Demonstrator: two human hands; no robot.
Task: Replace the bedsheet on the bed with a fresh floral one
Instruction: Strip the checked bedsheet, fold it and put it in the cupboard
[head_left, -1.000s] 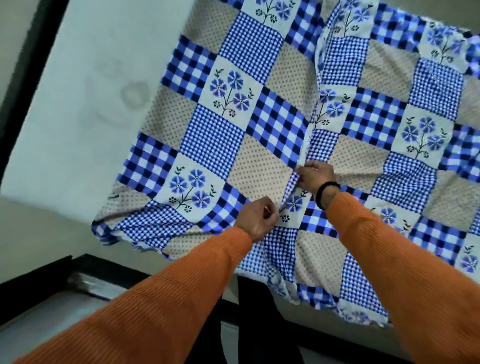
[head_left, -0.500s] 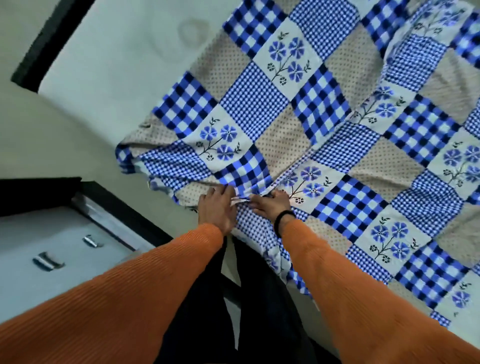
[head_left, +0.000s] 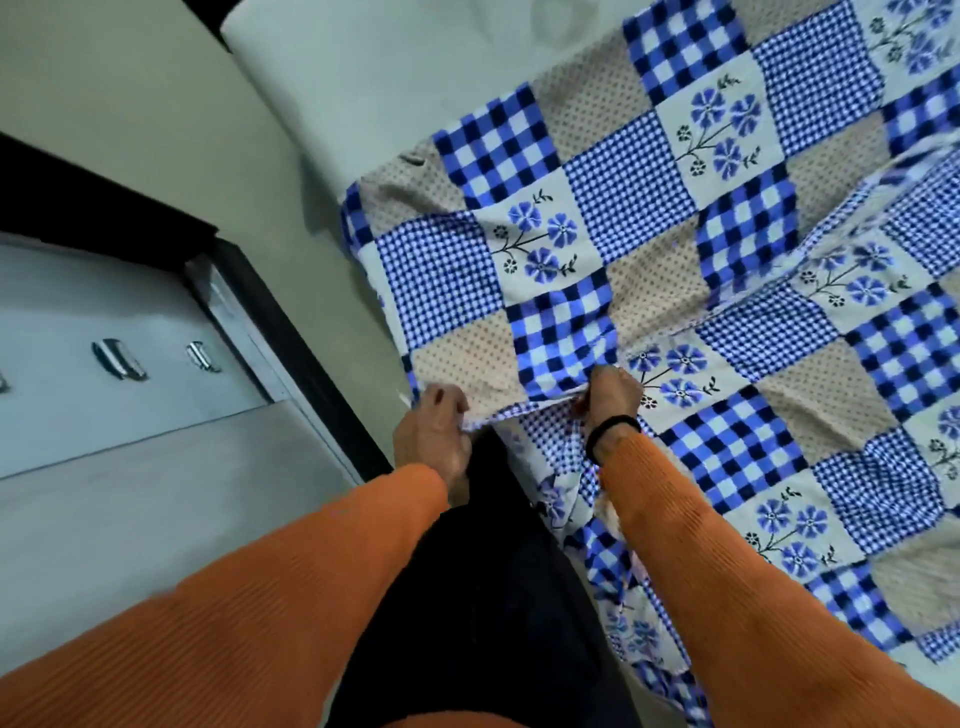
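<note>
Fingers of left hand (head_left: 431, 436) and right hand (head_left: 610, 397) both pinch sheet (head_left: 623, 208) edge | sheet half-covers mattress (head_left: 389, 78)

Both hands, left (head_left: 431, 434) and right (head_left: 608, 397), fingers curled in pinches, arms outstretched.

Blue-and-white patchwork cotton bedsheet (head_left: 675, 249): squares of gingham, fine check, beige dots and blue flower sprigs. Spread rumpled over the pale bare mattress of the bed (head_left: 374, 78), uncovered toward 11 o'clock; near edge hangs off at 6 o'clock.
</note>
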